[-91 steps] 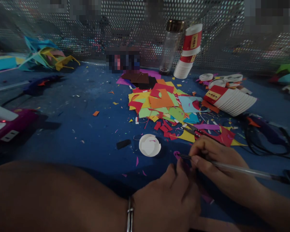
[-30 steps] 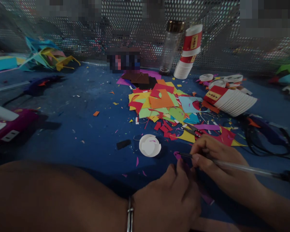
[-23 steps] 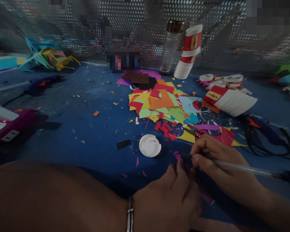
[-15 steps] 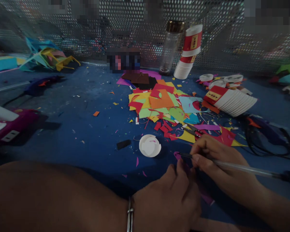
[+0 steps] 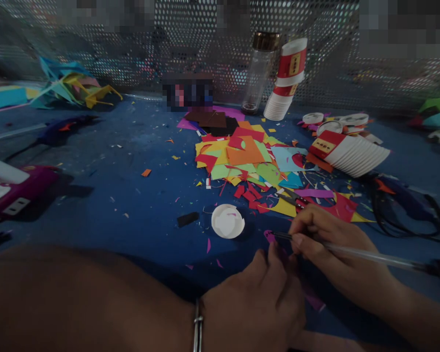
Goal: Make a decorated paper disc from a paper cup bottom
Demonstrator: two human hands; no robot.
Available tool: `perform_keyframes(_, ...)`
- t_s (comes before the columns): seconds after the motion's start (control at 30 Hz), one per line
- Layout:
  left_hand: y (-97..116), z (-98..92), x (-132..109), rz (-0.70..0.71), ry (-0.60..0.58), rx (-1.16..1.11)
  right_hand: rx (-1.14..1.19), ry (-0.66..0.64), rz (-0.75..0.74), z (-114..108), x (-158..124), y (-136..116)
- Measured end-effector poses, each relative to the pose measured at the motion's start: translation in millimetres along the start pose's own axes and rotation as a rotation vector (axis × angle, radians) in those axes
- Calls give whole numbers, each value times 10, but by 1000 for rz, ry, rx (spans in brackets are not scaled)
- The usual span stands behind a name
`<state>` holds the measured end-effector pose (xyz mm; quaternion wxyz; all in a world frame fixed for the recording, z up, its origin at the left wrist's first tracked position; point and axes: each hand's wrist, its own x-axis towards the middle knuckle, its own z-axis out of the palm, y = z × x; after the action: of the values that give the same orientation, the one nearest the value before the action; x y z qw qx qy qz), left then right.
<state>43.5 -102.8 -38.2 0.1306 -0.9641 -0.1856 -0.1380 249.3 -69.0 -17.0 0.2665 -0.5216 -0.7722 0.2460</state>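
Observation:
In my right hand (image 5: 337, 249) is a pen (image 5: 374, 259) with a clear barrel, gripped near its dark tip. The tip touches, or is very close to, the rounded end of a purple paper strip (image 5: 269, 235) with small dark marks on it. My left hand (image 5: 253, 298), a bracelet at its wrist, holds this strip against the blue table with the fingers closed on it. The strip's middle is hidden under those fingers, and its other end shows lower right. Just left of the strip stands a white paper cup (image 5: 228, 221), seen from above.
A heap of coloured paper (image 5: 245, 149) and scissors (image 5: 291, 199) lie beyond my hands. Stacked paper cups (image 5: 352, 152) and a corded tool (image 5: 403, 195) are at right. A clear bottle (image 5: 256, 78) stands before the perforated metal panel (image 5: 190, 44). At left is a purple device (image 5: 25, 188).

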Motion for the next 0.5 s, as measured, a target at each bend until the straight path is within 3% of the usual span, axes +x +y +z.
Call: perform_keyframes(0.5, 20, 6, -15, 5, -13, 8, -3, 4, -13, 12, -11, 22)
